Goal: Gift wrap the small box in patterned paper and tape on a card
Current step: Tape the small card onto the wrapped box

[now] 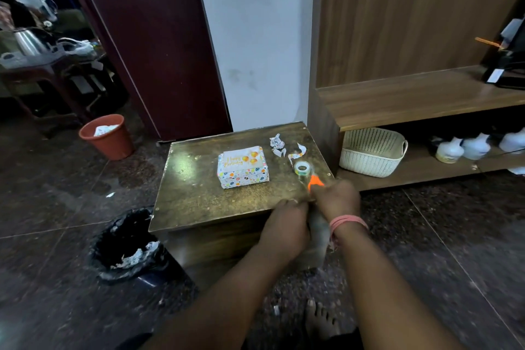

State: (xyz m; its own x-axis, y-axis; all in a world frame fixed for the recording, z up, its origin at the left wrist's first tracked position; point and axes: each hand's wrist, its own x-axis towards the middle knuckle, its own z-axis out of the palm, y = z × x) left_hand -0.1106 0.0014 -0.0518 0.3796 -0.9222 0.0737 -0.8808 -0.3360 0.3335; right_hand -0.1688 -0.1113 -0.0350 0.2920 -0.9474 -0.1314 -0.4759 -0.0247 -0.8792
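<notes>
The small box, wrapped in white paper with coloured dots, lies in the middle of the low brown table. A "Happy Birthday" card with orange balloons lies flat on its top. A clear tape roll stands to the box's right. Just in front of the roll, my right hand grips orange-handled scissors; the blades are hidden. My left hand is at the table's front edge, its fingertips close to my right hand. Whether it pinches anything is hidden.
Torn wrapping scraps lie at the table's back right. A black-lined bin stands left of the table and an orange bucket farther back. A white basket sits on the low wooden shelf to the right. My bare foot rests on the floor.
</notes>
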